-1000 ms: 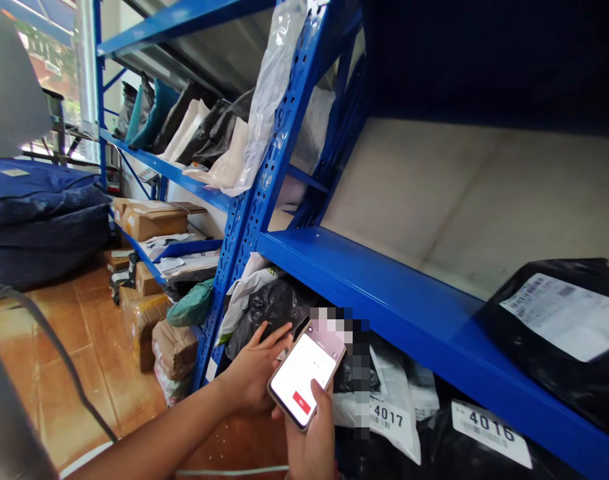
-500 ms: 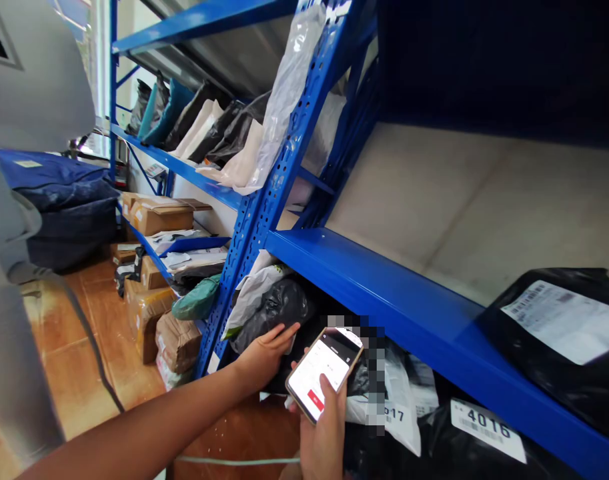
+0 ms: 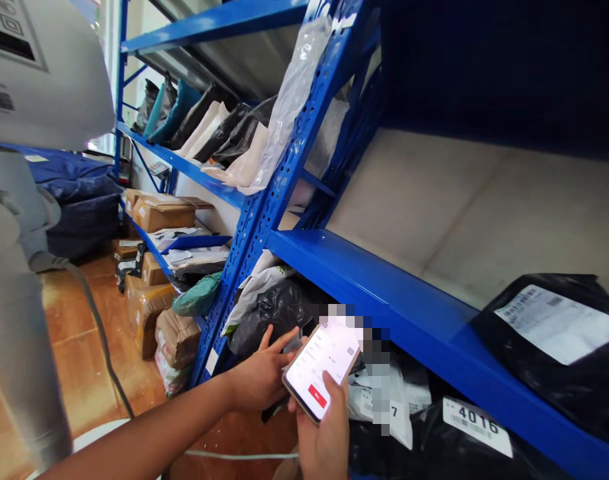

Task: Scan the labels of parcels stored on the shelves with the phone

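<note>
My right hand [image 3: 324, 427] holds a smartphone [image 3: 321, 370] from below, its thumb over the lit screen near a red button. The screen is mostly white, and its text is too small to read. Just left of the phone is my left hand [image 3: 264, 373], two fingers stretched out and apart, in front of a black plastic parcel [image 3: 271, 310] on the lower shelf. Part of that hand is hidden behind the phone, and whether it touches the parcel I cannot tell. Right of the phone lies a white parcel [image 3: 401, 427]. Beside it is a black parcel with a label reading 4016 [image 3: 477, 423].
A blue shelf beam [image 3: 384, 287] runs above my hands, beside a blue upright [image 3: 279, 167]. A labelled black parcel [image 3: 559, 327] sits on that shelf. Cardboard boxes [image 3: 149, 307] stand on the floor at left, near a grey machine [image 3: 14, 267] with a cable [image 3: 97, 327].
The phone screen has changed to a nearly all-white page. My left hand has drawn slightly back from the black parcel, its fingers more spread. The view has shifted a little.
</note>
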A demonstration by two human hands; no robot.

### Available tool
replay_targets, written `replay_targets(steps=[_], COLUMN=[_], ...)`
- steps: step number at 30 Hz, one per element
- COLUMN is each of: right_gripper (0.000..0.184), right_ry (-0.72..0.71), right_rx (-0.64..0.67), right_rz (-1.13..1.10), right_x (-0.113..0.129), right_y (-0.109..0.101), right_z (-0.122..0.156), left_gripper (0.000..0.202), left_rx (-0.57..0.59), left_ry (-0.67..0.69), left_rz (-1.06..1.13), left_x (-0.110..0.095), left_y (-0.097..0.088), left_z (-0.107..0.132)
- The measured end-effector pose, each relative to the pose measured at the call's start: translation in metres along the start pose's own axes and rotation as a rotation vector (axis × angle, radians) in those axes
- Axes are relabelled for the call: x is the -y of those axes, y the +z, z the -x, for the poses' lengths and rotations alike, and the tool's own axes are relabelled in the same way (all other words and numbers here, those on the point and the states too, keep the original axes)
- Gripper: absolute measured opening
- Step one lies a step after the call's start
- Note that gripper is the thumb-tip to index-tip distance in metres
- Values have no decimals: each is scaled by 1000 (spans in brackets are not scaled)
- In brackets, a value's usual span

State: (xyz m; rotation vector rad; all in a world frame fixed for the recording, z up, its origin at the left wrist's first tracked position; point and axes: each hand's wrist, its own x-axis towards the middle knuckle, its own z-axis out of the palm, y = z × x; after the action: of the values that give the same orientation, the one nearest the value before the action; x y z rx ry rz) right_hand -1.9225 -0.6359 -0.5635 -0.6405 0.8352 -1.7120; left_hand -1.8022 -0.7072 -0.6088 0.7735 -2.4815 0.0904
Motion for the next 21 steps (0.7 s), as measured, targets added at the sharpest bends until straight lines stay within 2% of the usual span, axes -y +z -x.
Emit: replay_targets(steps=[2,4,7,11,13,16,18,21], right_gripper=[80,73,66,62,61,62,64,70], right_ry=[-18,-35,-53,-64,-60,-47,-22,42], right_rx=[11,-14,-91,-136,-125,-90,-56,6], right_rz=[2,30,70,98,116,150,179,218], right_x=[-4,-9,-14,-15,-13,-9,-5,0], right_y=[5,8,4,-2,-4,-6,-11,-21], right_z=[-6,-11,-16,-16,-15,-12,-12,-13], left_gripper=[32,34,41,43,49,60,64,65], left_rx=[18,5,-77,-197,-231,-217,-202,-245], left_ry=[35,55,-8,-119,-174,-236,-267,-304], left_rz=[10,-72,-347,-653,-681,-651,-626,-616], left_x=[3,11,25,28,28,27,27,25], left_y=[-4,-1,15,42,48,50,51,57], left_z=[5,7,4,-5,-6,-3,0,0])
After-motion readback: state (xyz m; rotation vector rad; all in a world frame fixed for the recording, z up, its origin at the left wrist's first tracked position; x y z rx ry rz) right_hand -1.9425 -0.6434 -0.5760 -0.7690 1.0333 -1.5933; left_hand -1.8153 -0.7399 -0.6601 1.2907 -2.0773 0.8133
